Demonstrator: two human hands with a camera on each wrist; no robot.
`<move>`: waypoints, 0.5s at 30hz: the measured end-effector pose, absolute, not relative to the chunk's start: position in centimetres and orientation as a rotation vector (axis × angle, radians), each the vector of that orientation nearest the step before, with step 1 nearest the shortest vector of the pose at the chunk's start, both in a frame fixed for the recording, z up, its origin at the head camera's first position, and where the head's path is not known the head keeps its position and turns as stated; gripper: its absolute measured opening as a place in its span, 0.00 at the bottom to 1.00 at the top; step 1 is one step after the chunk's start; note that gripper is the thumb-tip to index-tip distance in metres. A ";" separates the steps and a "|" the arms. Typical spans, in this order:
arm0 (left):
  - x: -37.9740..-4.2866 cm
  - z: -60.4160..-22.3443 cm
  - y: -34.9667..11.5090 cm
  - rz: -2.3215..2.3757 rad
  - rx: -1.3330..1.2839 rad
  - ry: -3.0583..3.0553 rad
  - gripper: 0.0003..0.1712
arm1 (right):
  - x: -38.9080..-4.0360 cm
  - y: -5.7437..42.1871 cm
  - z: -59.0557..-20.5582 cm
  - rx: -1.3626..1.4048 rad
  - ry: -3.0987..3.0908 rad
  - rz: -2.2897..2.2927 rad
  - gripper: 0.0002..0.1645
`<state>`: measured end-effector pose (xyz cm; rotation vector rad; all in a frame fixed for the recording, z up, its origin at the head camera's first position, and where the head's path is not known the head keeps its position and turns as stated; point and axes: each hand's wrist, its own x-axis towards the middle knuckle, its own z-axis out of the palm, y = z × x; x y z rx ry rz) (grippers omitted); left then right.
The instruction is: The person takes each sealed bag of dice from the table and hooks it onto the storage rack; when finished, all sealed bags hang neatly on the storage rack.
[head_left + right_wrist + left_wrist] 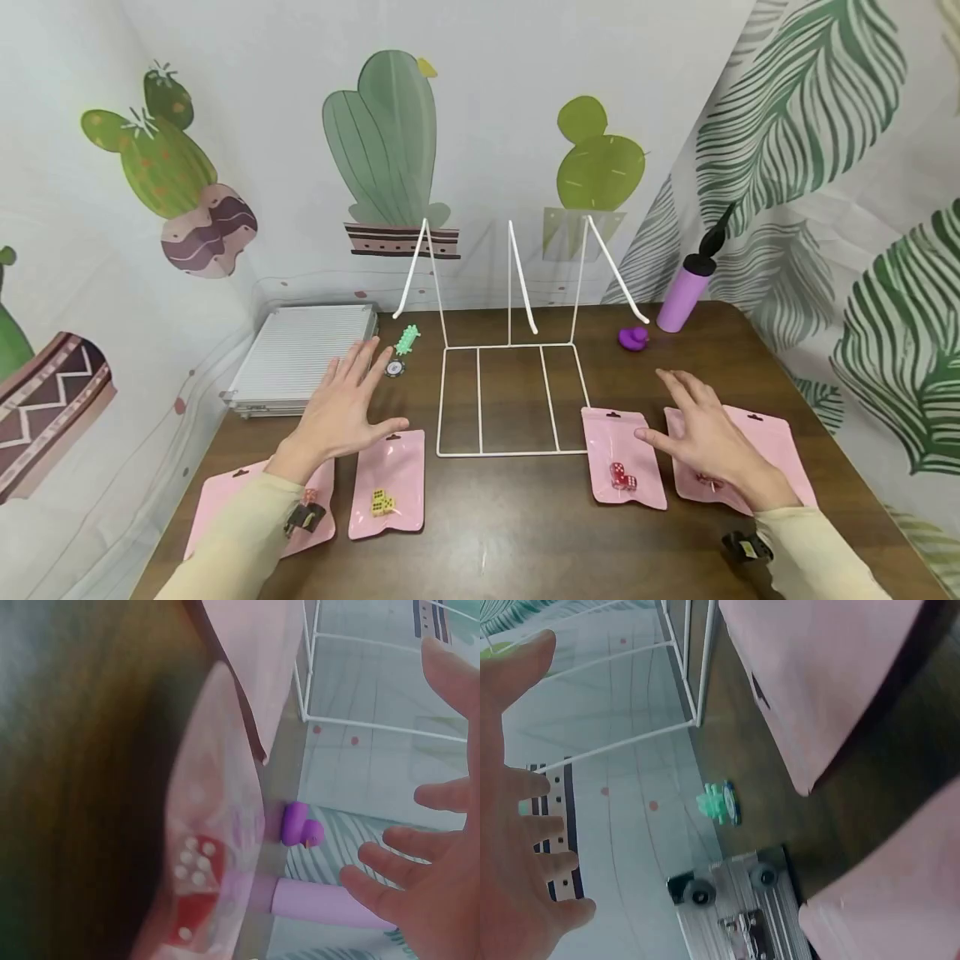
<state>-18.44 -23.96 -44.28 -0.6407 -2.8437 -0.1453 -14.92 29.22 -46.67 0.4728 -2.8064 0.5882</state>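
Note:
My left hand [342,410], fingers spread, hovers over the left side of the table and holds nothing. Below and beside it lie two pink zip pouches, one with yellow dice [382,502] and one partly hidden under my forearm [225,508]. My right hand [705,433] is likewise spread and free, above a pink pouch [776,450] with red dice [196,862]. Another pink pouch [615,433] with red dice lies just left of that hand. Between the hands stands a white wire rack [495,454] with three upward-slanting prongs; its hooks carry nothing.
A silver case [303,354] sits at the back left, near a green toy [407,340] and a poker chip [394,367]. At the back right are a purple rubber duck [633,337] and a lilac hand pump [684,296]. A printed curtain [495,125] hangs behind the table.

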 end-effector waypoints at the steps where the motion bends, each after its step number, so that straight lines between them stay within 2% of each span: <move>1: -18.5 -44.3 -23.8 -0.158 -0.654 -2.836 0.65 | -14.8 29.1 -46.7 0.479 -2.803 0.594 0.60; 15: -19.2 -45.3 -21.4 -0.183 -0.751 -2.850 0.63 | -13.4 28.0 -47.9 0.417 -2.890 0.548 0.62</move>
